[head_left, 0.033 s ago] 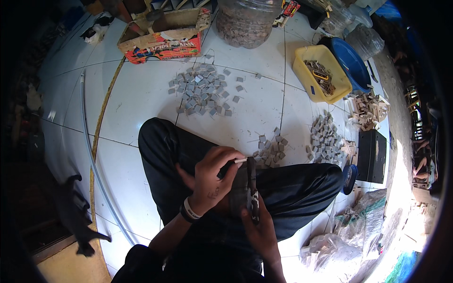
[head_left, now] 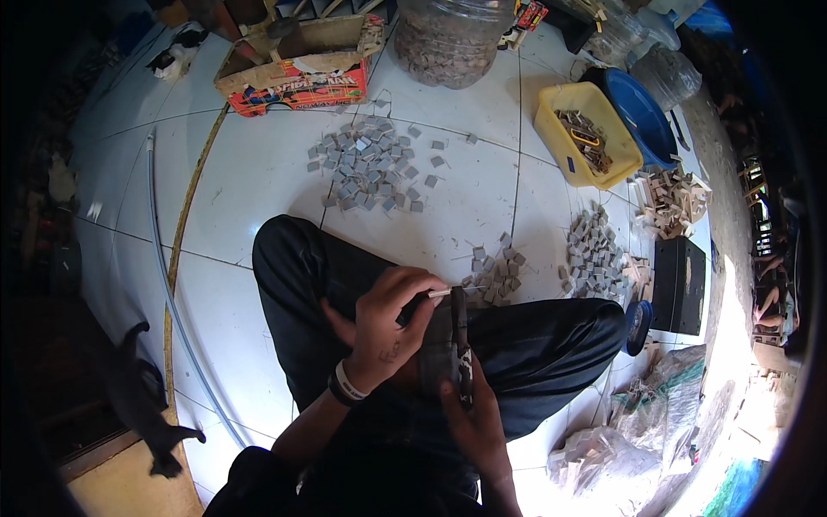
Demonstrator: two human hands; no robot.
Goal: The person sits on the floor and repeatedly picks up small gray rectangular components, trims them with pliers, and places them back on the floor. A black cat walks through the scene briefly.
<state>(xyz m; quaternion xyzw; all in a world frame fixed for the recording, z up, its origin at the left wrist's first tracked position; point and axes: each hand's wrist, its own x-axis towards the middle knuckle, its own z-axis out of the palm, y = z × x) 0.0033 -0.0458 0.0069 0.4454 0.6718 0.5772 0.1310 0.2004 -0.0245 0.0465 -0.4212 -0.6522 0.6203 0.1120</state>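
A small pale piece [head_left: 439,293] sits at the tips of the left hand's [head_left: 389,326] thumb and forefinger, pinched between them, its free end pointing right, against or just beside the upper part of a dark elongated tool [head_left: 461,332]; whether the two touch is not clear. The left fingers [head_left: 419,283] are clamped on the piece from above and below, with the wrist wearing a white band and a black band [head_left: 346,383]. The right hand [head_left: 472,418] is below and to the right, its fingers wrapped on the lower, white-patched part of the tool, which stands nearly vertical in view.

Both hands are above the lap, between folded legs in dark trousers [head_left: 297,267]. Just beyond the tool, on the white tiled floor [head_left: 258,185], lies a small heap of grey pieces [head_left: 493,274] with thin stems. A larger grey heap [head_left: 594,257] lies to the right, past the knee, and another scattered heap [head_left: 369,164] farther ahead. Beyond them stand a yellow tub [head_left: 550,129], a blue basin [head_left: 644,108] and a red-sided box [head_left: 314,90].
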